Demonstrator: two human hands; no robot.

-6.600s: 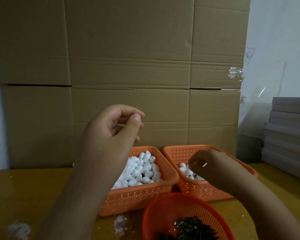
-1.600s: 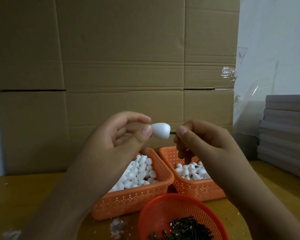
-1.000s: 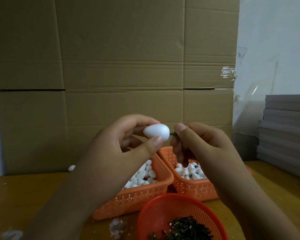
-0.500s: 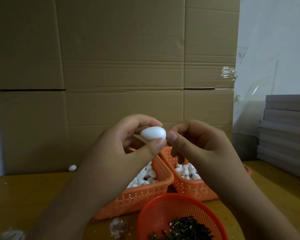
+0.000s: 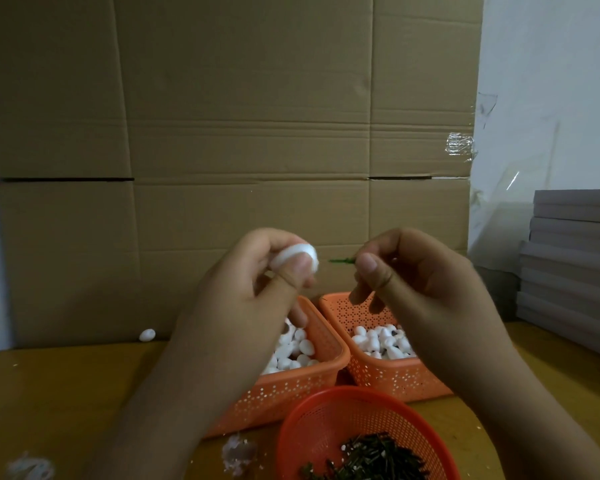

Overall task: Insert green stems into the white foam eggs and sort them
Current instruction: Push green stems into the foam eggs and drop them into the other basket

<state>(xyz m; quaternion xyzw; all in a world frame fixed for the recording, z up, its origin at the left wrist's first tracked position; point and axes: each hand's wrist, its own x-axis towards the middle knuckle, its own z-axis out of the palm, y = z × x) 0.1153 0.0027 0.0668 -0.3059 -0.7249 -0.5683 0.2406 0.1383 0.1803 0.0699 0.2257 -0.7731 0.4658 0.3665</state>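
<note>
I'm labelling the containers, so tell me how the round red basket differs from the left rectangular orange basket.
The round red basket is circular and deeper red; the left orange basket is rectangular and paler orange. The red basket holds dark green stems; the orange one holds white foam eggs. The red basket sits nearest the camera, the orange one behind it. Both are perforated plastic, resting on the wooden table.

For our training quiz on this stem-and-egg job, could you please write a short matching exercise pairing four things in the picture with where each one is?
Things:
1. foam egg
2. green stem
3. loose egg
4. pile of stems

Places:
A. round red basket
B. right hand
C. table, by the cardboard
D. left hand

Pairs: 1-D, 2-B, 3-C, 4-A
</note>
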